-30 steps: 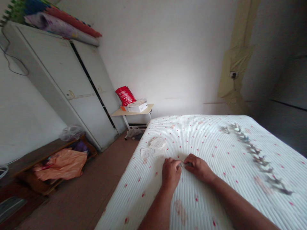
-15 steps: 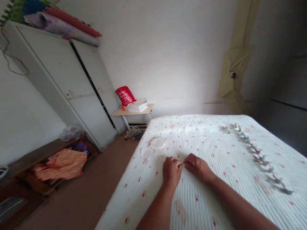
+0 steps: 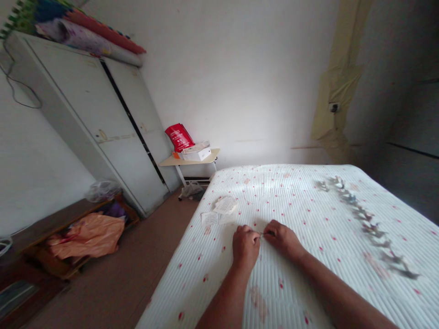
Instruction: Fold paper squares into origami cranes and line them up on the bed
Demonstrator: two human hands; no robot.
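My left hand (image 3: 246, 242) and my right hand (image 3: 281, 238) rest close together over the bed, fingers closed in a pinch. Between their fingertips shows a small piece of folded paper (image 3: 261, 234), mostly hidden by the fingers; its exact shape cannot be made out. Just beyond the left hand lie several printed paper pieces (image 3: 225, 205), loosely overlapping. Off to the right, a long row of small folded paper figures (image 3: 372, 228) runs across the bed, their details blurred.
The bed (image 3: 267, 278) has a white ribbed cover with red dots. Behind its far left corner is a small table (image 3: 168, 161) with a red bag (image 3: 179, 137) and a white box (image 3: 196, 154). A grey cabinet (image 3: 78, 91) and a low wooden bench (image 3: 72, 214) stand left.
The fingers have shifted very slightly, and less of the folded paper shows between them. The paper pieces and the row of figures stay where they were.
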